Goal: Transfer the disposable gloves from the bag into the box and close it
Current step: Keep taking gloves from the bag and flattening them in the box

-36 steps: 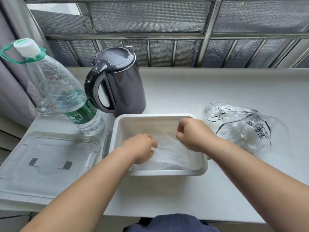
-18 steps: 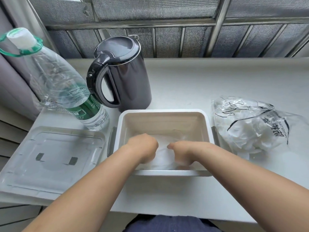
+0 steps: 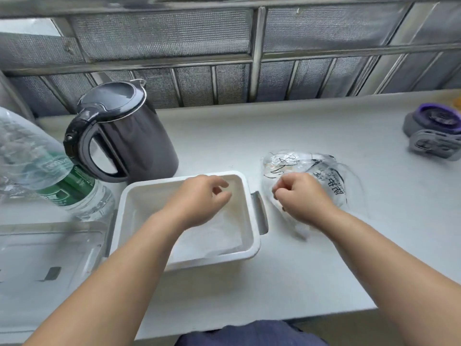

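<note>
So the left hand [image 3: 199, 203] hovers loose and empty over the white rectangular plastic box [image 3: 248, 216], with the thin clear gloves [image 3: 214, 242] lying inside under it. The right hand [image 3: 303, 201] is curled on the crinkly clear printed bag [image 3: 326, 171] just beside the box, can't tell if it's gripping.

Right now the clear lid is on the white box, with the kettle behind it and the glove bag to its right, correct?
Not quite. In the head view the clear lid is off the white box, lying on the counter to its left. The kettle is behind the box and the glove bag to its right, as you said.
</note>
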The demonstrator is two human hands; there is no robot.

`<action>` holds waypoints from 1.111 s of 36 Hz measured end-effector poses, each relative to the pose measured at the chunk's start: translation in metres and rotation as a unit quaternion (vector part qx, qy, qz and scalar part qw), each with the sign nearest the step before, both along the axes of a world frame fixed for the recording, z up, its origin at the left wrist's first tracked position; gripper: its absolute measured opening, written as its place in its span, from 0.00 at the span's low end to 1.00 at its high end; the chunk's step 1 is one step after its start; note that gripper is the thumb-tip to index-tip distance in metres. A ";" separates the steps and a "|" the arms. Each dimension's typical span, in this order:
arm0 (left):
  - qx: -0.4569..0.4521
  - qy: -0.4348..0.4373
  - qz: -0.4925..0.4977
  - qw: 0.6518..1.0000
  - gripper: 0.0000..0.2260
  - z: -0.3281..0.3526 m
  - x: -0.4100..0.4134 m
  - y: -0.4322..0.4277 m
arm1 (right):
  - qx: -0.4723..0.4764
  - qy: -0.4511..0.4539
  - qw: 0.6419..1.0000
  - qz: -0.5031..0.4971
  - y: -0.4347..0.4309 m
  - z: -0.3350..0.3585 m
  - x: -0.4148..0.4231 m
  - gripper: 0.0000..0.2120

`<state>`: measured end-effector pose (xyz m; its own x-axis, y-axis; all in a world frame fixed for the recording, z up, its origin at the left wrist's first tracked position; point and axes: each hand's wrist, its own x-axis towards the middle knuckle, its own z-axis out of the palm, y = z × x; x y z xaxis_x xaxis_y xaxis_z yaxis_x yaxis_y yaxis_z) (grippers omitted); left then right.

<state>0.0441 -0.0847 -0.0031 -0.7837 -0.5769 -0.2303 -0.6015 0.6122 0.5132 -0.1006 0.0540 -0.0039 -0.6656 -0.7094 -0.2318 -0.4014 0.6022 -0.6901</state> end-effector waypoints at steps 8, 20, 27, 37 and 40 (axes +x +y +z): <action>-0.007 0.083 -0.013 0.996 0.09 -0.003 -0.025 0.044 | 0.155 -0.006 0.986 -0.057 0.059 -0.038 -0.039 0.10; 0.016 0.105 -0.015 0.994 0.10 -0.013 -0.028 0.071 | 0.055 0.068 0.992 -0.087 0.044 -0.055 -0.062 0.08; 0.021 0.121 0.010 0.992 0.09 -0.013 -0.026 0.074 | -0.067 0.046 0.993 -0.080 0.053 -0.046 -0.057 0.12; 0.025 0.147 -0.014 0.989 0.08 -0.011 -0.034 0.091 | -0.026 -0.015 0.995 -0.099 0.066 -0.046 -0.059 0.06; 0.012 0.142 -0.031 0.989 0.07 -0.011 -0.033 0.097 | 0.035 0.026 0.997 -0.061 0.074 -0.056 -0.052 0.08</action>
